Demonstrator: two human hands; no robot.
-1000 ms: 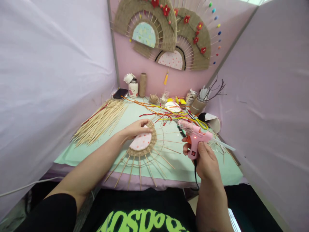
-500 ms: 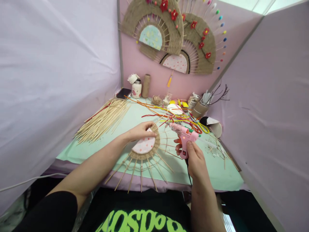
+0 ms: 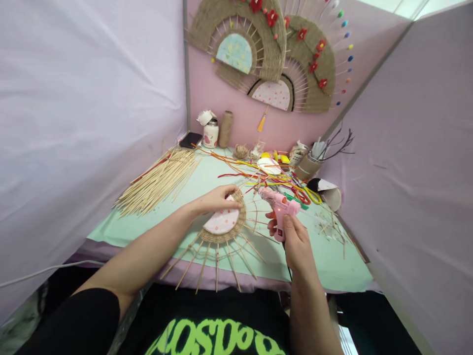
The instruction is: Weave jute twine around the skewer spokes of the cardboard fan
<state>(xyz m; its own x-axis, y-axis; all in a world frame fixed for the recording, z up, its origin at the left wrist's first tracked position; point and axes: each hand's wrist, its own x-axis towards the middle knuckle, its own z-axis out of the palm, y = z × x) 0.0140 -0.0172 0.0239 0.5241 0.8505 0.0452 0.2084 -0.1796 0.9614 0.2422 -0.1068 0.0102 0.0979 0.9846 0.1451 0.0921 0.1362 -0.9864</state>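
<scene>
My left hand (image 3: pixel 220 198) grips the upper end of a half-round woven fan (image 3: pixel 222 237), thumb over its front. The fan has a white centre with pink dots, a band of wound twine and thin sticks spreading outward. Its sticks reach over the table's front edge. In my right hand (image 3: pixel 293 236) is a pink hot glue gun (image 3: pixel 280 204), fingers wrapped round the handle. An orange light glows on its side, and the nozzle points left, above the fan's upper right sticks, apart from the twine band. The back of the fan is hidden.
Thin sticks (image 3: pixel 160 182) are heaped at the left. Fuzzy coloured stems (image 3: pixel 236 170) cross the back of the table (image 3: pixel 148 229). A phone (image 3: pixel 190 140), a jar (image 3: pixel 210 134) and a twine spool (image 3: pixel 225 129) stand behind. Woven fans (image 3: pixel 271 64) hang on the wall.
The glue gun and my right hand have shifted slightly left. My left hand keeps its grip on the fan, which stays almost in place. The view has tilted a little.
</scene>
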